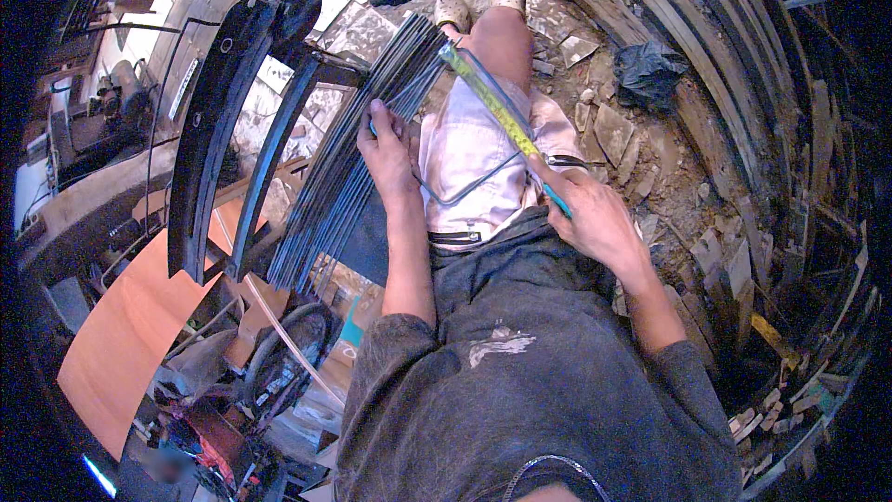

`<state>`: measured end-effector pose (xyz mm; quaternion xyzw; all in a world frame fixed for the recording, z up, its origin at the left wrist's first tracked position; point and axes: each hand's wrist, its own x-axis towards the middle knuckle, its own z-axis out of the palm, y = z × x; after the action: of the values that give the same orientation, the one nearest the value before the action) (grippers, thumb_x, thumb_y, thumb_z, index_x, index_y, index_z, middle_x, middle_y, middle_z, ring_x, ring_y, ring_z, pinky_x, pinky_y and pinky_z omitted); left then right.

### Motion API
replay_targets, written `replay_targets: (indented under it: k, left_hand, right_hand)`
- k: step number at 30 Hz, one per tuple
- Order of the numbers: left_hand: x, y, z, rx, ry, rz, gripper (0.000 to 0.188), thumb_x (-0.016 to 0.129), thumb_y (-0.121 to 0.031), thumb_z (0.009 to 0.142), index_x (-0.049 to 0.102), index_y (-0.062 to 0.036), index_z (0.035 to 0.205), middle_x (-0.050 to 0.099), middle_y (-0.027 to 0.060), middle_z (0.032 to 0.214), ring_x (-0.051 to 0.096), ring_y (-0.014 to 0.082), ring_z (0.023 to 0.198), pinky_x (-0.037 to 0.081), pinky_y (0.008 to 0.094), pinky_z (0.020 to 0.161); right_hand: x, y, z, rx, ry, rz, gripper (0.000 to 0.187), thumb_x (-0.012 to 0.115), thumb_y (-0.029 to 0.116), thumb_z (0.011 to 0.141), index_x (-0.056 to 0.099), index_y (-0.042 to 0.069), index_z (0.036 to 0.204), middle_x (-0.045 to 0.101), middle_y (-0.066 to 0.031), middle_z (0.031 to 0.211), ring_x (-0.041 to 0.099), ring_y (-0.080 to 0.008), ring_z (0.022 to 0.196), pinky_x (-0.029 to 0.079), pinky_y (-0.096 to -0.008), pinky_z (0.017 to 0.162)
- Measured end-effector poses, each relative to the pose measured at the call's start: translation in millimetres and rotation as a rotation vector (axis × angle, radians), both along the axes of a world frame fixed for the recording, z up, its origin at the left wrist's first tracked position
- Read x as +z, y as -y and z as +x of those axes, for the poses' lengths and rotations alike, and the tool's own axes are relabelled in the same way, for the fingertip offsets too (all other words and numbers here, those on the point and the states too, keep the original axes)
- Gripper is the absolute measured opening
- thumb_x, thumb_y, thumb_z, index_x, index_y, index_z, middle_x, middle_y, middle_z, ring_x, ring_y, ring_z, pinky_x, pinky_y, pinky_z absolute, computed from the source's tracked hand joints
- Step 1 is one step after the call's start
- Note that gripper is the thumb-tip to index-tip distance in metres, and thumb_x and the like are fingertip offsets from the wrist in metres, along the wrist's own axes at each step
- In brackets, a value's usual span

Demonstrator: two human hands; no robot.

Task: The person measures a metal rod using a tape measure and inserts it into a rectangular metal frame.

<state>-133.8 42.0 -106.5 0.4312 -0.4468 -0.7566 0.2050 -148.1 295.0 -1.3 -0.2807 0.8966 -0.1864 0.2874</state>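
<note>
My left hand [386, 151] is closed beside a bundle of long thin dark rods [348, 158]. A small blue bit shows by its fingers; what it belongs to is unclear. A thin bent metal rod [452, 201] runs from near this hand across my lap toward the right hand, its end at the left hand hidden. My right hand [592, 214] is wrapped round a teal handle [557, 201]. In line with that handle, a long yellow-green and silver strip [492, 100] slants up over my thighs to the rods' far end. Whether handle and strip are joined is hidden by the fingers.
Curved dark metal pieces [209, 144] stand left of the rods. An orange-brown sheet [135, 339] and a wheel [290, 353] lie among clutter at lower left. A black plastic bag [648, 74] rests on the rubble-strewn ground, with long timbers [664, 0] beyond it.
</note>
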Motion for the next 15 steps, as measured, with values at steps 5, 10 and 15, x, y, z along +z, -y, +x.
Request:
replay_targets:
  k: [5,10,15]
  left_hand:
    - [12,-8,-4,-0.055,0.106,0.01,0.031,0.056,-0.033,0.096,0.046,-0.0115,0.077,0.037,-0.0056,0.059,0.033,0.0033,0.045,0.023,0.0215,0.038]
    - [6,-7,-2,-0.061,0.076,0.027,0.031,0.056,-0.033,0.096,0.044,-0.0124,0.076,0.038,-0.0058,0.059,0.034,0.0032,0.045,0.022,0.021,0.037]
    - [1,-10,-6,0.035,0.066,0.054,0.031,0.055,-0.032,0.097,0.044,-0.0118,0.076,0.039,-0.0045,0.061,0.033,0.0037,0.043,0.022,0.0206,0.036]
  right_hand:
    - [3,-8,5,-0.009,0.139,0.071,0.068,0.062,0.011,0.077,0.041,0.016,0.142,0.061,-0.0191,0.095,0.062,-0.0378,0.084,0.051,-0.0453,0.077]
    - [0,-10,13,-0.027,0.118,0.069,0.066,0.059,0.015,0.081,0.037,0.017,0.143,0.061,-0.0211,0.099,0.063,-0.0398,0.084,0.053,-0.0494,0.076]
    - [0,-9,15,-0.069,0.081,0.034,0.066,0.061,0.013,0.078,0.042,0.017,0.141,0.061,-0.0187,0.094,0.063,-0.0379,0.081,0.052,-0.0455,0.074]
